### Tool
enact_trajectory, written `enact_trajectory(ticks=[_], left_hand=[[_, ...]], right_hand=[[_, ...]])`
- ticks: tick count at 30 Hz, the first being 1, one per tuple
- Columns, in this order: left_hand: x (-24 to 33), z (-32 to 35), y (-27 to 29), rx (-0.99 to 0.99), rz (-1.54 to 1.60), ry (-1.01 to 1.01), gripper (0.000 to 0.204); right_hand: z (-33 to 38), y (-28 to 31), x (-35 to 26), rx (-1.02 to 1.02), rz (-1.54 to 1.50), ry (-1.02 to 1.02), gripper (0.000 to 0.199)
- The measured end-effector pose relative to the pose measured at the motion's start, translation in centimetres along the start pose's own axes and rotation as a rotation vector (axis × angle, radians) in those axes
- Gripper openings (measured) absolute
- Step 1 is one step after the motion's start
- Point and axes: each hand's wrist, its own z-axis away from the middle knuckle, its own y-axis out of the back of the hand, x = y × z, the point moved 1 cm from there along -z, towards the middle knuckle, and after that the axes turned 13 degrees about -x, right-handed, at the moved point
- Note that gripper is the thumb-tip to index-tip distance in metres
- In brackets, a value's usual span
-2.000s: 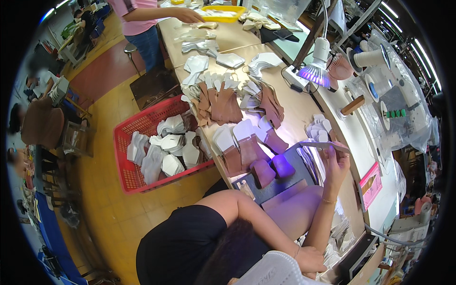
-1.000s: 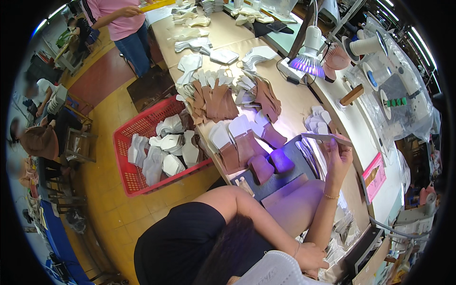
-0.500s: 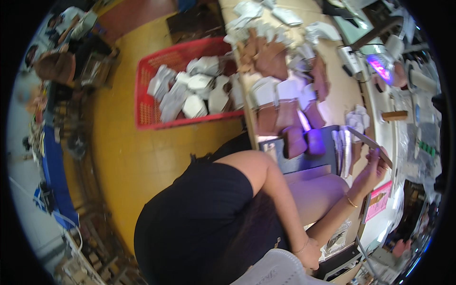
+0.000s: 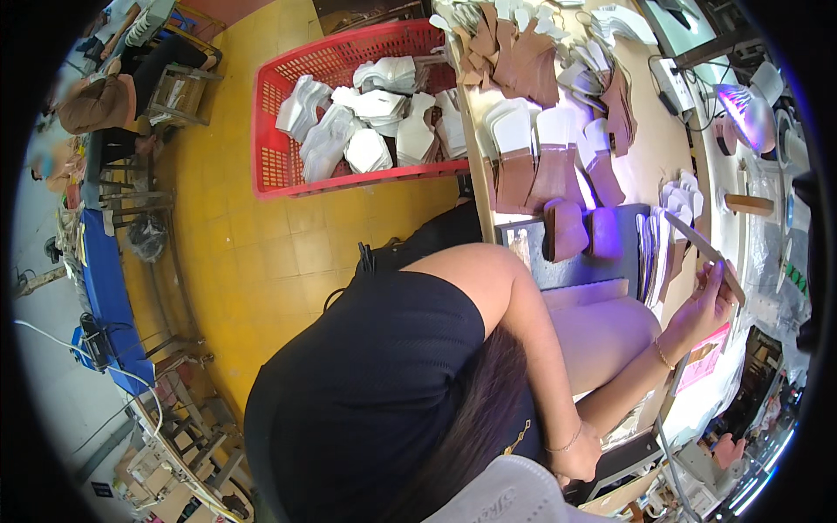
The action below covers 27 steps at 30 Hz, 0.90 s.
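My right hand [image 4: 708,307] is raised at the right side of the table, its fingers pinching a long, thin, flat grey-brown strip [image 4: 690,232] by its lower end. The strip slants up and to the left, and its material is unclear. Near my right forearm, my left hand [image 4: 577,457] is curled closed low in the view; whatever it may hold is hidden. Left of the strip stands a row of thin white-edged pieces [image 4: 649,254]. Two rounded brown pieces [image 4: 566,232] lie on a dark board [image 4: 549,277] by my thigh.
Stacks of brown pieces with white tops [image 4: 553,161] and loose brown pieces [image 4: 527,65] cover the table's far part. A red plastic basket [image 4: 349,186] of white bundles stands to its left. A lit lamp [image 4: 746,118] is at right. Another person [image 4: 96,105] sits far left.
The whole view has shifted, so the table and basket appear higher and further right. My right hand still pinches the strip, and my left hand stays curled by the right forearm.
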Motion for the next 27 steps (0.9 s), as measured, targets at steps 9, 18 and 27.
enact_trajectory(ticks=[9,18,27], left_hand=[[1.2,-0.9,-1.6,0.216,-0.051,0.207,0.012],[-0.2,0.1,-1.6,0.252,-0.005,0.002,0.019],[-2.3,2.4,1.0,0.01,-0.045,-0.175,0.06]], right_hand=[[-0.1,0.0,0.0,0.012,-0.055,0.035,0.019],[-0.1,-0.3,-0.1,0.036,-0.003,0.018,0.02],[-0.3,1.4,1.5,0.017,0.036,-0.026,0.023]])
